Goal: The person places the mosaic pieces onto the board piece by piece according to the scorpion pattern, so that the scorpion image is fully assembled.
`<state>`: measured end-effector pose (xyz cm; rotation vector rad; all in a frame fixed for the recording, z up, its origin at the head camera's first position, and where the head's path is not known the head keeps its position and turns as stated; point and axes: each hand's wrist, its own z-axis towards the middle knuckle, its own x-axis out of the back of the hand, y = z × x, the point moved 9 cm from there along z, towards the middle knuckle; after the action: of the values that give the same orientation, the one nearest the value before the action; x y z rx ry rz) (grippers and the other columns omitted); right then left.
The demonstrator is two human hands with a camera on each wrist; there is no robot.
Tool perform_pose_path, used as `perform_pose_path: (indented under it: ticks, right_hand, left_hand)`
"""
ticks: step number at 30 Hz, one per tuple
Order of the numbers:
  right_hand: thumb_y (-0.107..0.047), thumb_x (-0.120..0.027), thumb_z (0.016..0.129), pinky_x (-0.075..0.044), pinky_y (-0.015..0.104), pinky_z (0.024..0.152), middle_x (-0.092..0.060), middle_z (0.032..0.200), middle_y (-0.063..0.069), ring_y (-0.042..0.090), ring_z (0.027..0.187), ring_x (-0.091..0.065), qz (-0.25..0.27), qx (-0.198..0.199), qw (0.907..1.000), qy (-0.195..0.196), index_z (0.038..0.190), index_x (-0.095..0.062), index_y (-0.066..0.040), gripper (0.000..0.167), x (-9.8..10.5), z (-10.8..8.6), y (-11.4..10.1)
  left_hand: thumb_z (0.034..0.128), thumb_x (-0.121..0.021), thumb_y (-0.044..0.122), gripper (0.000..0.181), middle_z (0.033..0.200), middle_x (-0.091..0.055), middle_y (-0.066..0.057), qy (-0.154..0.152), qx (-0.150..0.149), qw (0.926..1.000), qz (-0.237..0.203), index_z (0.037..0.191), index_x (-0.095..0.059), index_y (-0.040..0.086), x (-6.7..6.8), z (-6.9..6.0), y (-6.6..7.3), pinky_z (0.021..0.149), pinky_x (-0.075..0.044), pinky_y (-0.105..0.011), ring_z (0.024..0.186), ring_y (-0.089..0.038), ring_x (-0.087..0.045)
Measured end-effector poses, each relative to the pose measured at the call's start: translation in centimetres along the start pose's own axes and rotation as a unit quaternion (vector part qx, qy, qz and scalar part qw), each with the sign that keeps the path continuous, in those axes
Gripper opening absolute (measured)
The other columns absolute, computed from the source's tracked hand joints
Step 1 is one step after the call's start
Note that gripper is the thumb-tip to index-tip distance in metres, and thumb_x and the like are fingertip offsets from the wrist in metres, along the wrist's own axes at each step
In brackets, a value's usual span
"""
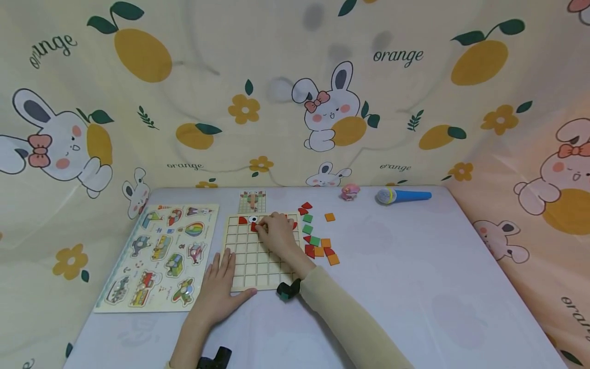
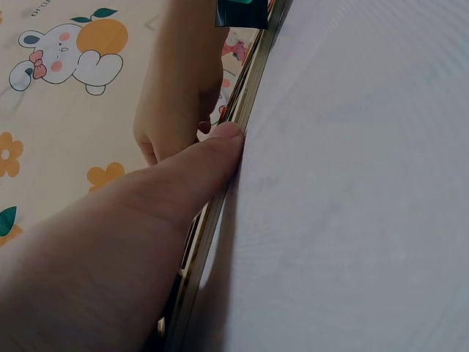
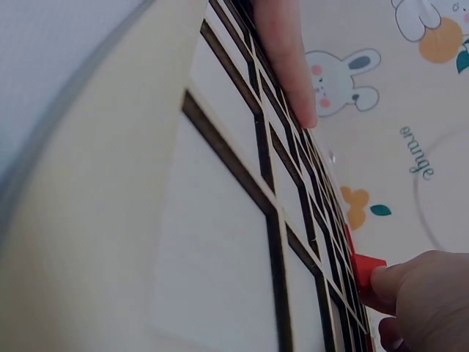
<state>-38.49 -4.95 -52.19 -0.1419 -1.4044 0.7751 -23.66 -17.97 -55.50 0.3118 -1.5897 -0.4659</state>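
A wooden grid board [image 1: 245, 267] lies on the table, with a red quarter-round tile [image 1: 243, 220] and a black-and-white eye tile [image 1: 253, 219] in its top row. My right hand [image 1: 278, 237] reaches over the upper part of the board and covers several cells. Between thumb and finger it pinches a red square tile [image 3: 370, 271], which stands at the grid in the right wrist view. My left hand [image 1: 220, 287] rests along the board's lower left side with fingers straight; its thumb [image 2: 212, 150] touches the near edge.
Loose red, green and orange tiles [image 1: 319, 251] lie right of the board. A small pattern card [image 1: 252, 202] sits behind it. A picture puzzle board [image 1: 161, 287] is at left. At the back are a pink toy [image 1: 350, 192] and a blue toy microphone [image 1: 410, 196].
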Motion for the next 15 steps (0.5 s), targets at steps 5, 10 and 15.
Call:
perform_pose_path:
  ticks: [5, 10, 15]
  right_hand:
    - [-0.029, -0.07, 0.104, -0.034, 0.037, 0.077, -0.067, 0.093, 0.002, 0.022, 0.092, -0.058, 0.004, 0.0, 1.0, 0.003, 0.102, -0.082, -0.015, 0.019, -0.01, 0.01, 0.09]
    - [-0.029, -0.071, 0.103, -0.035, 0.038, 0.081, -0.068, 0.099, 0.003, 0.022, 0.096, -0.057, 0.006, -0.008, 0.9999, -0.012, 0.106, -0.082, -0.014, 0.018, -0.27, -0.03, 0.11]
    - [-0.025, -0.073, 0.101, -0.035, 0.039, 0.081, -0.066, 0.097, 0.003, 0.02, 0.095, -0.054, 0.025, -0.004, 0.9993, -0.027, 0.106, -0.081, -0.014, 0.014, -0.17, -0.14, -0.15]
  left_hand:
    - [0.0913, -0.068, 0.07, 0.114, 0.175, -0.015, -0.024, 0.004, -0.001, 1.0, 0.003, 0.164, -0.025, -0.007, 0.15, -0.1, 0.11, 0.129, -0.01, -0.067, 0.162, -0.049, -0.004]
    - [0.0913, -0.068, 0.069, 0.114, 0.175, -0.016, -0.024, 0.004, 0.001, 1.0, 0.001, 0.164, -0.026, -0.007, 0.19, -0.15, 0.14, 0.129, -0.01, -0.066, 0.162, -0.049, -0.004]
    - [0.0914, -0.069, 0.068, 0.113, 0.175, -0.016, -0.024, 0.004, 0.001, 1.0, -0.002, 0.164, -0.026, -0.007, 0.27, -0.2, 0.23, 0.129, -0.01, -0.067, 0.162, -0.049, -0.004]
